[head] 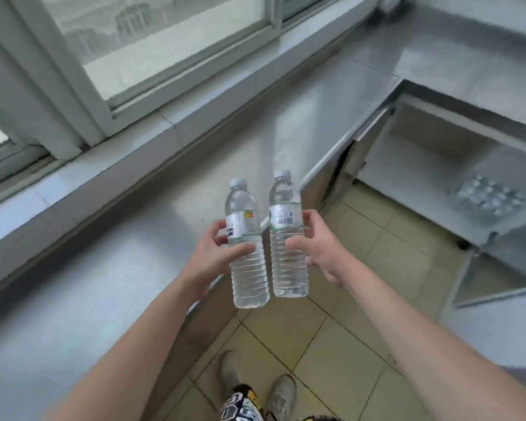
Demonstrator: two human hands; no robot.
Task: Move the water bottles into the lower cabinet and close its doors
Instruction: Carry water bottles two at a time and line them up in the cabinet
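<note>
I hold two clear plastic water bottles upright in front of me, side by side over the tiled floor. My left hand (216, 253) grips the left bottle (247, 253) around its middle. My right hand (319, 247) grips the right bottle (287, 238) just below its white label. To the right, the lower cabinet (431, 165) under the steel counter stands open, and several bottles (488, 197) stand on its floor, seen from above by their caps. One cabinet door (495, 278) hangs open toward me at the right.
A steel countertop (104, 268) runs along the window at the left and turns the corner at the back right. Another open door panel (346, 165) stands at the cabinet's left side. Beige floor tiles and my two shoes lie below.
</note>
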